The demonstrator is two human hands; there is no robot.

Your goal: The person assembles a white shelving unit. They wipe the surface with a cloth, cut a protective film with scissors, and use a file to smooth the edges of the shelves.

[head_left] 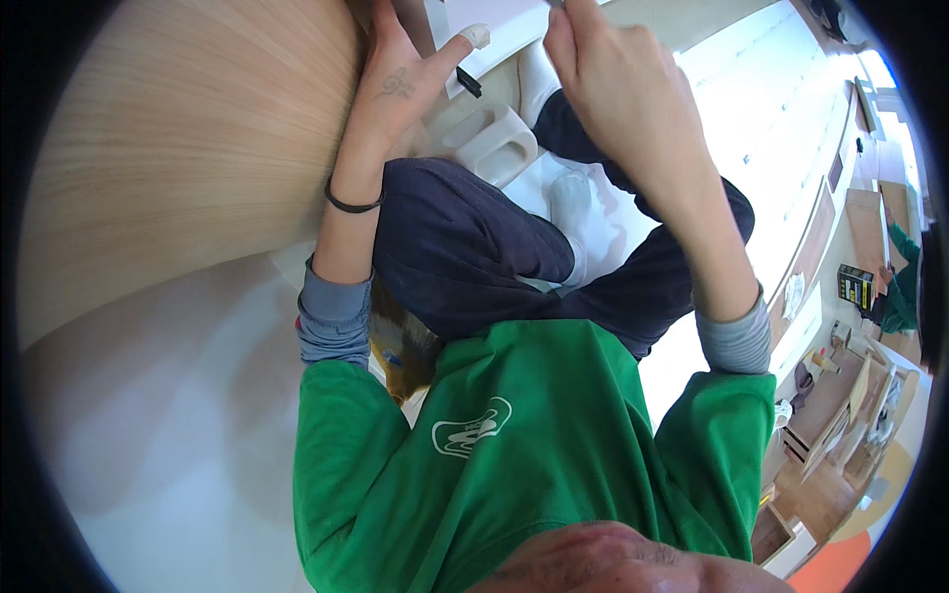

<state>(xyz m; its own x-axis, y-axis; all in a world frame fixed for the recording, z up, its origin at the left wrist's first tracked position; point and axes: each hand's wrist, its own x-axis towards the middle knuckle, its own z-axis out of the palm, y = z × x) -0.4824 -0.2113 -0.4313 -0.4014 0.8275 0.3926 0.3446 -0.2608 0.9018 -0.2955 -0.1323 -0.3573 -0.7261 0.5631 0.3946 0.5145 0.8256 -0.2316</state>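
My left hand (pixel 400 84) is at the upper left, beside a pale wood-grain panel (pixel 198 128). Its thumb, with a white wrapping on the tip, stretches away from the other fingers, which run out of the picture's top edge. A grey-brown surface (pixel 420 28) shows between thumb and fingers; whether they press on it, I cannot tell. My right hand (pixel 628 89) is raised at the top centre, fingers curled closed. A small dark tip peeks out by its index finger; the rest of what it holds is hidden. Near my left thumb lies a small black piece (pixel 469 82).
A whitish plastic object (pixel 494 146) with an oval opening is on the floor beside my knee. My legs are folded, white-socked feet in front. At right are a wooden shelf unit (pixel 860 405), a black box (pixel 855 287) and another person in a green sleeve (pixel 902 296).
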